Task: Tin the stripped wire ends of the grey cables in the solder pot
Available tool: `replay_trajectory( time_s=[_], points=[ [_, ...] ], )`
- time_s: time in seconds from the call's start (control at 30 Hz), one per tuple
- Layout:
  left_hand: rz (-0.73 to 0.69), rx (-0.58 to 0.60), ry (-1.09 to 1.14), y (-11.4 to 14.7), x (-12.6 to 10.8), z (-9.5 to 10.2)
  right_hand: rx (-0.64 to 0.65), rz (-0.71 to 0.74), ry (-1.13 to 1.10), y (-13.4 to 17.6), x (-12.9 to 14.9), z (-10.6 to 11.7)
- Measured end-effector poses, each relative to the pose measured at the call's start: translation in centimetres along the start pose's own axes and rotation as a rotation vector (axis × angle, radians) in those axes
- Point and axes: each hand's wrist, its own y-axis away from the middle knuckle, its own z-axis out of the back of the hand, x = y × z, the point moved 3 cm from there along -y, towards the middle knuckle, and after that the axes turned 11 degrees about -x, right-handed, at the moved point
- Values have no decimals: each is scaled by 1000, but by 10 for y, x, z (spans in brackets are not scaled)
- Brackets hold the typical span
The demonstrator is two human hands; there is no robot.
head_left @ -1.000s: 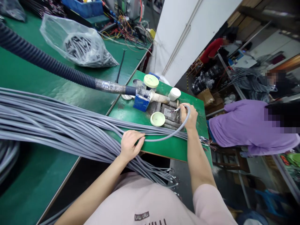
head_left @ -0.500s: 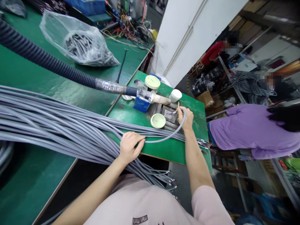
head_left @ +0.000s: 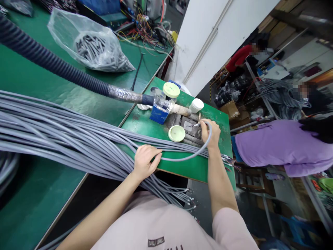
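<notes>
A single grey cable (head_left: 182,159) runs in a curve between my two hands. My left hand (head_left: 147,160) pinches it in front of the cable bundle. Farther right, my right hand (head_left: 211,133) is closed around the cable near its stripped end, whose thin wires point left over a small dark metal block (head_left: 191,127). Just left of that block stands an open pale-green jar (head_left: 177,133). The nozzle (head_left: 181,110) of a ribbed black hose (head_left: 85,80) lies behind it, beside a blue box (head_left: 158,115). A thick bundle of grey cables (head_left: 65,139) stretches in from the left.
A clear plastic bag of grey cable pieces (head_left: 96,52) lies on the green table (head_left: 31,80). A yellow-lidded jar (head_left: 171,90) and a white jar (head_left: 196,105) stand behind the nozzle. A person in a purple top (head_left: 281,147) is at the right; others are farther back.
My right hand, with the cable end, has shifted slightly to the right, away from the metal block. My left hand keeps its hold. The whole view has moved a little.
</notes>
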Motion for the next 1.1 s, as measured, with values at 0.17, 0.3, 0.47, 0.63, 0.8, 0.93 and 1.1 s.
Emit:
replay_trajectory(
  time_s=[0.17, 0.3, 0.47, 0.63, 0.8, 0.93, 1.1],
  points=[
    [31, -10, 19, -3, 1, 0, -106, 120, -214, 34, 42, 61],
    [242, 6, 225, -4, -18, -2, -110, 234, -355, 78, 65, 86],
    [736, 436, 796, 12, -69, -33, -141, 217, -398, 129, 82, 97],
    [1039, 451, 1080, 25, -91, -53, -176, 131, -429, 167, 93, 98],
    [940, 432, 933, 21, -93, -46, -210, 84, -513, 191, 94, 92],
    [803, 402, 830, 15, -95, -40, -243, 28, -585, 200, 90, 85],
    [724, 357, 796, 11, -96, -39, -259, -130, -732, 206, 89, 75]
  ],
)
